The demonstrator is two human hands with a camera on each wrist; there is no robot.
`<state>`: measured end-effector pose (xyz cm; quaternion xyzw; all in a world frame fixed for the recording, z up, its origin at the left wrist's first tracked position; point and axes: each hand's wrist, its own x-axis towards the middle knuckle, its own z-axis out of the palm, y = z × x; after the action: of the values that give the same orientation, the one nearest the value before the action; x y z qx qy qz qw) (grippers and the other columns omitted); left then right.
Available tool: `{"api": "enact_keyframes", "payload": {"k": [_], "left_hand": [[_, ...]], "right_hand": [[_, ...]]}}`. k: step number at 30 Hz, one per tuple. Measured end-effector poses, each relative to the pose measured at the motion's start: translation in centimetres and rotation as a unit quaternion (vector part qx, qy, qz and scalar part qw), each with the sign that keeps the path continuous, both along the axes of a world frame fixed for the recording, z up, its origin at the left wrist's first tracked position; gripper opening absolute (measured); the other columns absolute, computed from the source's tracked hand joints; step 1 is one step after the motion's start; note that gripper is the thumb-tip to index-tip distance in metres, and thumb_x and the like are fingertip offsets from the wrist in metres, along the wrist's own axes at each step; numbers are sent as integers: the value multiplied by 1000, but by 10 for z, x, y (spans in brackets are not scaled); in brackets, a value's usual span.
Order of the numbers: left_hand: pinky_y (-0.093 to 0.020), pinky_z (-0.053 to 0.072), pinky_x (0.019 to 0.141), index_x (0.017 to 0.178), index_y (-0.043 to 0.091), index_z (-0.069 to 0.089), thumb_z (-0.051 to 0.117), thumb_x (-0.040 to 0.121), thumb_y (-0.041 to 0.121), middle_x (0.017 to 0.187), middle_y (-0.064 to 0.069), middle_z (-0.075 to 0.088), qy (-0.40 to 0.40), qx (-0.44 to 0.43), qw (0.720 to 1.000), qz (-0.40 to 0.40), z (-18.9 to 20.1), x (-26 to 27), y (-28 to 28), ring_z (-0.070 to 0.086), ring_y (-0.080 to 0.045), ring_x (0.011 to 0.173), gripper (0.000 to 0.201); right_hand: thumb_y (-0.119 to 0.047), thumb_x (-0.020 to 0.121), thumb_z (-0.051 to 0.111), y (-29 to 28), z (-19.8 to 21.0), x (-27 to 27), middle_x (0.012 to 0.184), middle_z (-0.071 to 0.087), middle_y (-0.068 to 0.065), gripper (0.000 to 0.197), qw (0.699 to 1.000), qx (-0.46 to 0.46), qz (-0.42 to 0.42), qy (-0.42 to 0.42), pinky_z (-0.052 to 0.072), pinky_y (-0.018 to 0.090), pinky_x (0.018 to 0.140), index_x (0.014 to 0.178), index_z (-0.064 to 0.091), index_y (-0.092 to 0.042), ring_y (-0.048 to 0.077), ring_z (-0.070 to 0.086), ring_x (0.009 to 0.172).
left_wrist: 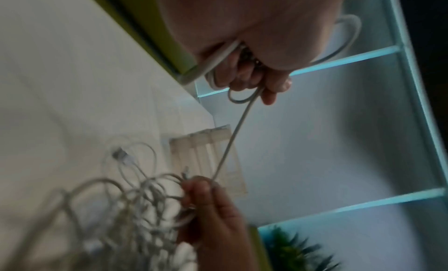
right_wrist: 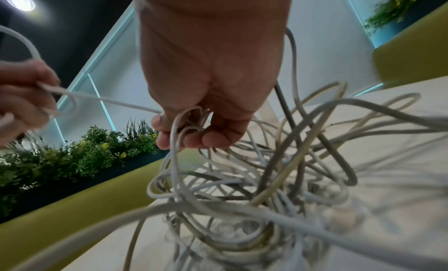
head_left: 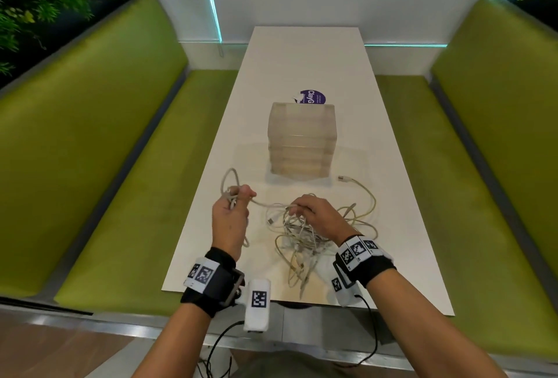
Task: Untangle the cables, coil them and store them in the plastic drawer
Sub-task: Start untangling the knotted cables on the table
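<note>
A tangle of white and grey cables (head_left: 305,235) lies on the white table (head_left: 305,57) near its front edge. My left hand (head_left: 231,211) grips a small coil of one white cable (head_left: 231,186), whose strand (left_wrist: 232,137) runs taut to my right hand (head_left: 314,211). The right hand's fingers (right_wrist: 194,133) pinch loops at the top of the cable tangle (right_wrist: 254,179). A translucent plastic drawer unit (head_left: 302,139) stands behind the cables with its drawers closed. The left hand (left_wrist: 252,72) holds looped cable in its curled fingers.
Green bench seats (head_left: 120,151) flank the table on both sides. A purple round sticker (head_left: 314,97) lies behind the drawer unit. One loose USB plug (head_left: 344,179) rests to the right of the unit. A white wall with teal light strips closes the far end.
</note>
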<state>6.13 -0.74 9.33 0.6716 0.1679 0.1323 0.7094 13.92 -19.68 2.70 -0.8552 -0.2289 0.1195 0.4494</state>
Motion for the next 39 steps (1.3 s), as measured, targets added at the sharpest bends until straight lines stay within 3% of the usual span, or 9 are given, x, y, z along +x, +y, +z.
{"api": "enact_keyframes", "payload": {"k": [3, 8, 13, 20, 26, 29, 33, 36, 39], "left_hand": [[-33, 44, 64, 84, 11, 64, 56, 91, 44, 83, -2, 66, 85, 172, 977, -89, -17, 2, -7, 58, -26, 74, 35], [-31, 43, 64, 84, 7, 66, 58, 88, 51, 80, -12, 68, 146, 290, 906, -270, -35, 10, -32, 59, -21, 72, 44], [-21, 37, 60, 61, 12, 56, 55, 95, 24, 64, -4, 57, 67, 188, 963, -181, -15, 7, -32, 47, -6, 55, 37], [-24, 25, 47, 60, 8, 52, 50, 97, 29, 42, 8, 38, 21, 133, 987, -91, 18, -8, -8, 28, -13, 47, 43], [-17, 39, 56, 78, 8, 64, 68, 81, 47, 74, -7, 64, 120, 205, 959, -154, -12, 8, -18, 53, -14, 64, 40], [-26, 44, 65, 81, 10, 60, 84, 67, 34, 78, -1, 64, 114, 200, 957, -178, -25, 18, -34, 57, -16, 70, 37], [-30, 49, 74, 101, 18, 62, 70, 82, 17, 97, 0, 63, 42, 286, 938, -194, -27, 22, -44, 61, -18, 86, 21], [-44, 50, 73, 88, 19, 66, 61, 84, 6, 90, -6, 60, -13, 300, 934, -195, -26, 21, -46, 59, -25, 81, 15], [-35, 53, 74, 73, 38, 64, 62, 83, -4, 83, -3, 65, -23, 184, 972, -145, -21, 21, -43, 63, -21, 80, 43]], "right_hand": [[-20, 94, 55, 2, -2, -5, 83, 64, -9, 17, 999, -2, 13, -30, 46, 30, 76, 91, 72, -22, 7, 58, 81], [-22, 87, 47, 4, -1, -9, 90, 66, -7, 23, 998, -9, 33, -48, 50, 34, 77, 95, 69, -23, 13, 61, 85], [-21, 95, 52, -1, 2, -7, 86, 59, -8, 17, 998, -46, -1, -34, 45, 35, 78, 94, 68, -16, 14, 56, 83], [-22, 95, 54, -6, -2, 4, 90, 66, -6, 17, 998, -44, -50, 1, 46, 32, 80, 91, 70, -18, 14, 60, 86], [-17, 93, 55, 7, 10, -10, 96, 70, 2, 18, 999, -31, -20, -33, 47, 31, 78, 99, 71, -12, 16, 62, 87], [-18, 90, 53, 10, 9, -15, 96, 71, 5, 20, 999, -32, 7, -37, 52, 34, 75, 97, 71, -13, 19, 65, 85], [-8, 88, 51, 6, 12, -14, 91, 71, 6, 23, 996, -83, 7, -44, 50, 32, 71, 94, 72, -15, 21, 63, 80], [-16, 93, 56, 7, 15, -16, 82, 70, 8, 15, 998, -53, -18, -39, 42, 27, 63, 89, 70, -11, 17, 58, 69], [-22, 89, 64, 6, 11, -11, 80, 62, -9, 6, 999, -10, -47, 1, 41, 19, 67, 86, 69, -23, 4, 55, 71]]}}
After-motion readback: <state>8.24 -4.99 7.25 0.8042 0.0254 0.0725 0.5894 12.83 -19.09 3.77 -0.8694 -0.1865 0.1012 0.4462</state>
